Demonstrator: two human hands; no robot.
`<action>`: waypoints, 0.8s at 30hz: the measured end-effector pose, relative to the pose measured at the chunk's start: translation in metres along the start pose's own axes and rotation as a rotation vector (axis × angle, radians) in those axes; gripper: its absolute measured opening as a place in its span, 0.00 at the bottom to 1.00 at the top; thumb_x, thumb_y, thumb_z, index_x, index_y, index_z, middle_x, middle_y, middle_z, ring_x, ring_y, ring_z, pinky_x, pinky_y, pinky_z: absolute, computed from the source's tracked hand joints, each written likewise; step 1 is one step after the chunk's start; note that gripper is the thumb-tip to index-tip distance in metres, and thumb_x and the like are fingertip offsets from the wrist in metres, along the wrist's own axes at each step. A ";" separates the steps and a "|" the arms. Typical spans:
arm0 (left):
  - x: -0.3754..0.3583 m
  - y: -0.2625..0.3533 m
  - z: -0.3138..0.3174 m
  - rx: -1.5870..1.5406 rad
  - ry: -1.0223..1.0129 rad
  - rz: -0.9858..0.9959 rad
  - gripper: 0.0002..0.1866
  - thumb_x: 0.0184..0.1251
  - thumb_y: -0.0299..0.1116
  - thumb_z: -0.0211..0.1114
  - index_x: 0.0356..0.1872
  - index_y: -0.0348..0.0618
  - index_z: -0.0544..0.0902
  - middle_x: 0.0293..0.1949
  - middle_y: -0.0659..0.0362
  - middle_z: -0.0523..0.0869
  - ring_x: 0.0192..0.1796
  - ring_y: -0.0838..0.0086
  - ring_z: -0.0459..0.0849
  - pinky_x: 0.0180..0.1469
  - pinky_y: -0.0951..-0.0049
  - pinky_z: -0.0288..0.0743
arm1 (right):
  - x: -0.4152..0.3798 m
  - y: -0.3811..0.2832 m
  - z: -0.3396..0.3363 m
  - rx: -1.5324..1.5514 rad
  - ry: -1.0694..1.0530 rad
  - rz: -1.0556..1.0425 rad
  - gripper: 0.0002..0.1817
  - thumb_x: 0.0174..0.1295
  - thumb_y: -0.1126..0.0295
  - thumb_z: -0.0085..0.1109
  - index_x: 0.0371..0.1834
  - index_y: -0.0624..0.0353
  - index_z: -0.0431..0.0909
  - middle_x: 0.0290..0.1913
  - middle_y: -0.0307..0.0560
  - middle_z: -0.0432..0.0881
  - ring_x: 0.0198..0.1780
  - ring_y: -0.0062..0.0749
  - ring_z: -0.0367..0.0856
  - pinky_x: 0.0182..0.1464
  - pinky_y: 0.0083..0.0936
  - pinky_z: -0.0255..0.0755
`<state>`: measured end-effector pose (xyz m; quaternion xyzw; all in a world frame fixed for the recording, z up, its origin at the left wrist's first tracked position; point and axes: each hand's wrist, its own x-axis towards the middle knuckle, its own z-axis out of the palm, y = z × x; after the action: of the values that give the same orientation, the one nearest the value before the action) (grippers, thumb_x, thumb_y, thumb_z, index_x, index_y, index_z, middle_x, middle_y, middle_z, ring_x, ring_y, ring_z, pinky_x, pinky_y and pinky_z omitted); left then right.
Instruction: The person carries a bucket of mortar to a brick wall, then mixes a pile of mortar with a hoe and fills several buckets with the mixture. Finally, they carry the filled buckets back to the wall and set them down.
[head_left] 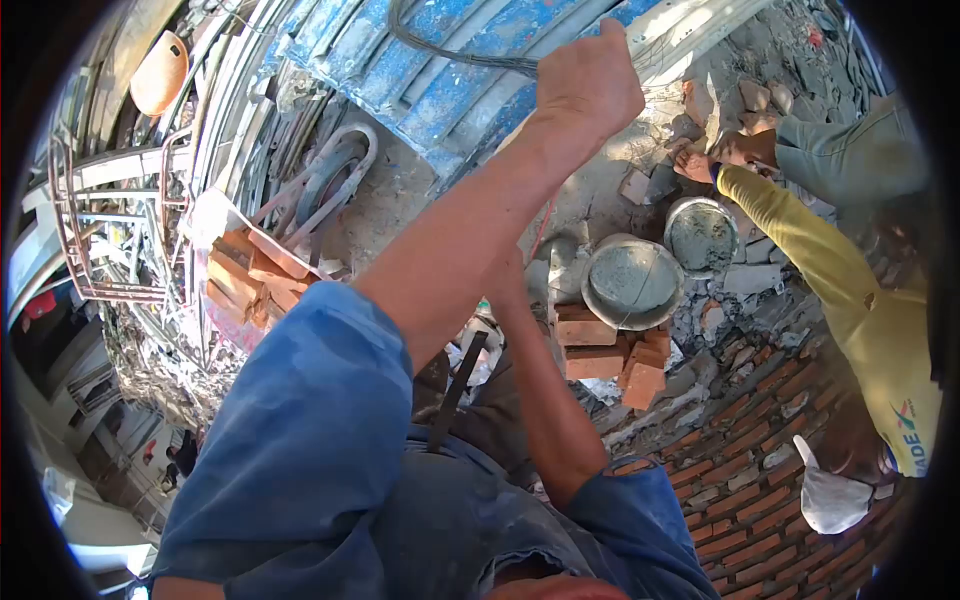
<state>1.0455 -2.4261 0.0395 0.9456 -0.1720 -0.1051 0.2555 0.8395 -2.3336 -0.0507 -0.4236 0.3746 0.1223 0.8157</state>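
Observation:
My left hand (590, 88) is closed in a fist around a bundle of thin dark wire (470, 58), thumb pointing up. The wire bends in a loop over a blue corrugated metal sheet (440, 110), and fine strands show on the hand's far side. Lower down, my right hand (507, 278) is mostly behind my left forearm. Its fingers are hidden, so what it holds, if anything, does not show. A thin red string (543, 228) runs near it.
Two mortar buckets (632, 283) (702, 238) stand at right beside stacked bricks (610, 350). A co-worker's yellow sleeve (800, 225) reaches in, hands near rubble. Bricks (255, 275), metal strips and an orange hard hat (160, 75) lie left. A brick wall (760, 480) is lower right.

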 end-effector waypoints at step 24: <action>-0.429 -0.319 -0.376 -0.389 -0.417 -0.458 0.22 0.57 0.31 0.57 0.54 0.34 0.71 0.42 0.53 0.79 0.46 0.70 0.77 0.52 0.71 0.71 | -0.190 -0.068 0.179 -0.791 0.100 -1.095 0.12 0.62 0.68 0.54 0.42 0.66 0.74 0.42 0.48 0.73 0.42 0.32 0.71 0.47 0.28 0.66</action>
<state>0.8463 -1.8371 0.2403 0.8514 0.0189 -0.3810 0.3599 0.8349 -2.2125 0.1902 -0.8241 0.0703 -0.2004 0.5251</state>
